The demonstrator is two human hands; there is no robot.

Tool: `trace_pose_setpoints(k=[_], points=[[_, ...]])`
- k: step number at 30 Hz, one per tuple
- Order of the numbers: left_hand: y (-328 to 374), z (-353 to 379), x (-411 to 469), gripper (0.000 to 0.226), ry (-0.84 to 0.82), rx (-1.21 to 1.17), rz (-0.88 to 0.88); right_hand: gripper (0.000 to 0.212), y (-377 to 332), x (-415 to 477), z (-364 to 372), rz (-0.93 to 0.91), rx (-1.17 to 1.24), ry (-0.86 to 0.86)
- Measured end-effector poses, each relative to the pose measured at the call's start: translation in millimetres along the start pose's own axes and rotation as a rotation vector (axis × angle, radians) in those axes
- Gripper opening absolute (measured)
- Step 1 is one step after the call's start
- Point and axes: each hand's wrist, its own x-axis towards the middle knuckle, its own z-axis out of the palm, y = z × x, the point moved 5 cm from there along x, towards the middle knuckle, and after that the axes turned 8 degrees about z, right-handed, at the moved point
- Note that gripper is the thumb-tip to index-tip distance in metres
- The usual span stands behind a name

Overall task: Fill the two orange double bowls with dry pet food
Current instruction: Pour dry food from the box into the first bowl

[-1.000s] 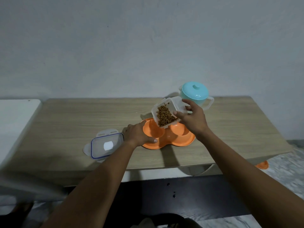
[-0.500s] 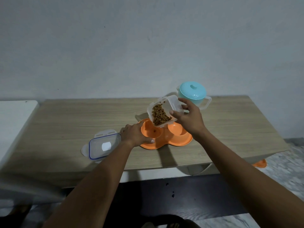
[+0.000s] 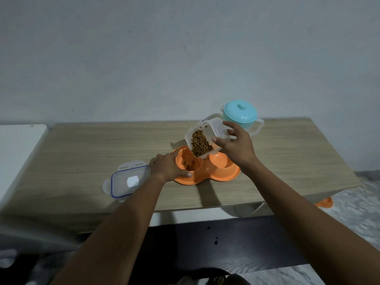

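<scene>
We see both bare arms reaching up from the bottom of the frame toward the middle of the worktop (image 3: 102, 145). The right hand (image 3: 236, 149), just right of centre, grips a clear plastic container (image 3: 218, 126), thumb on its near wall and fingers spread over its base. The container is raised and tipped down and to the left. Brown dry pet food (image 3: 200, 144) lies banked against its lower lip. The left hand (image 3: 168, 167), palm down, clasps the left end of the orange double bowl (image 3: 207, 175), thumb on the near rim and forefinger curving round the far rim. The bowl sits flat on the worktop directly under the container's mouth. A few kibbles (image 3: 188, 164) lie in its left well, and the right hand partly hides its right well. Just left of the left hand lies a blue-sealed lid (image 3: 129, 181). A teal lidded cup (image 3: 240, 113) stands behind the container. At the right edge, an orange shape (image 3: 326, 202) peeks out on the floor; we cannot tell what it is.
</scene>
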Motion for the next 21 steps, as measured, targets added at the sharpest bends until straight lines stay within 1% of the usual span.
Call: trace_pose_setpoints(k=[9,21], points=[[-1.3,1.0,0.8,0.103,0.0,-0.03,0.005,0.07,0.0,1.2,0.8,0.031,0.028,-0.011],[-1.1,2.0,0.1,0.102,-0.012,-0.04,-0.007,0.07,0.6,1.0,3.9,0.028,0.017,-0.014]])
